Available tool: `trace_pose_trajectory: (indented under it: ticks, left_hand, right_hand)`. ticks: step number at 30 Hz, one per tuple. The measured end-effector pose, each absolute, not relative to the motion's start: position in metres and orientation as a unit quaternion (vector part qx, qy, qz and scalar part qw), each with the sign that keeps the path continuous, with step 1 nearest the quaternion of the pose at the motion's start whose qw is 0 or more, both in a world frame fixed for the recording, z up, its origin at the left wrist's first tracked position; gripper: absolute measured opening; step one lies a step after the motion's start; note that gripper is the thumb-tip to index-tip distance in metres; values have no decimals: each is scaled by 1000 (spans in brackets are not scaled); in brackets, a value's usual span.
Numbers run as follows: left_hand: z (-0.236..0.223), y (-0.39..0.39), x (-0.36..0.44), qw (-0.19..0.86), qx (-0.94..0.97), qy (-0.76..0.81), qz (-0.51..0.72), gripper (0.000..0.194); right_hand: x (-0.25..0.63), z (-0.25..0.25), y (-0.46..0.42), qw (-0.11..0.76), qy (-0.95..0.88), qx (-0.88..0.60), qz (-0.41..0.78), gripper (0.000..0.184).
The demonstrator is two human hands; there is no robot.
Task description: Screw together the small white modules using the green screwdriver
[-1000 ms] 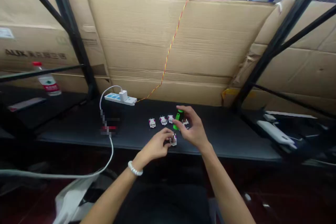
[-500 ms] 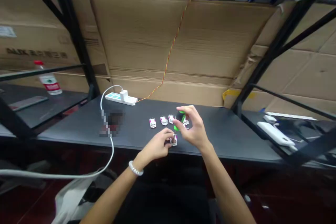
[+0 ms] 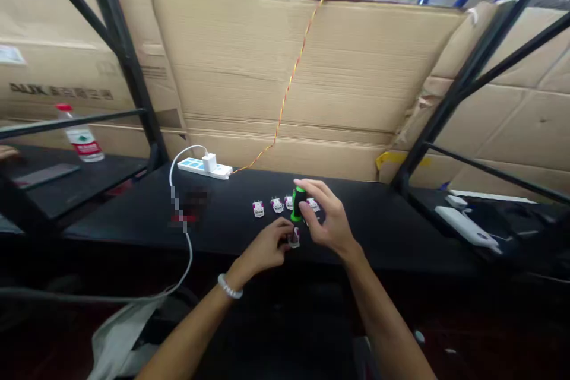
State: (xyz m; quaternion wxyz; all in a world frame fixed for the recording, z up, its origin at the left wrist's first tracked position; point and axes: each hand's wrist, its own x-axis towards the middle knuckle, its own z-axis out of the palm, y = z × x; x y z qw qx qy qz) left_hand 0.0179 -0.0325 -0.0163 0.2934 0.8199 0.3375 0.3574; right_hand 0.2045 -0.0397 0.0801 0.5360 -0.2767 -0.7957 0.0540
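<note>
Near the front edge of the black table (image 3: 214, 214), my left hand (image 3: 270, 242) pinches a small white and purple plastic part (image 3: 294, 238) at its left side. My right hand (image 3: 327, 217) grips the green and black handle of a screwdriver (image 3: 298, 205) between thumb and fingers. The screwdriver stands nearly upright, its tip down at the part; exactly where the tip touches is too small to tell. Just behind my hands lie several similar parts, among them one at the left (image 3: 258, 209) and another beside it (image 3: 277, 205). My right hand partly covers the rightmost one (image 3: 313, 205).
A white power strip (image 3: 205, 168) with a plugged-in charger lies at the back left, its white cable (image 3: 189, 255) hanging over the front edge. Cardboard (image 3: 231, 71) walls the back. Black metal posts (image 3: 133, 80) flank the table. A water bottle (image 3: 84, 139) stands farther left.
The screwdriver handle has tipped more upright and my right fingers have shifted around it. My left hand stays on the same part. At the far left edge, something blurred has come into view.
</note>
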Motion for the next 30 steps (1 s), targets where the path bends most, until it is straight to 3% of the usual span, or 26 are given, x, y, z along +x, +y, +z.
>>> trace_pose_trajectory:
  ticks: [3,6,9,14,21,27,30]
  left_hand:
    - [-15,-33,18,296,819,339,357,31]
    - [-15,-34,18,298,817,339,359,31]
    - [-16,-34,19,302,816,335,362,29]
    - [-18,-33,19,307,814,332,365,32]
    - [-15,-34,19,298,814,340,364,29]
    - [-13,-34,18,297,816,344,356,27]
    - [-14,-34,18,308,811,340,362,27]
  right_hand:
    - [204,80,-41,536,-793,-277,84,34]
    - [202,79,-41,548,-776,-310,35,22]
    - [203,79,-41,541,-778,-319,18,28]
    - [211,84,-41,517,-797,-273,149,43]
    - [204,84,-42,555,-774,-305,-1,30]
    - [201,85,-46,536,-791,-276,101,34]
    - [198,84,-44,551,-775,-301,70,31]
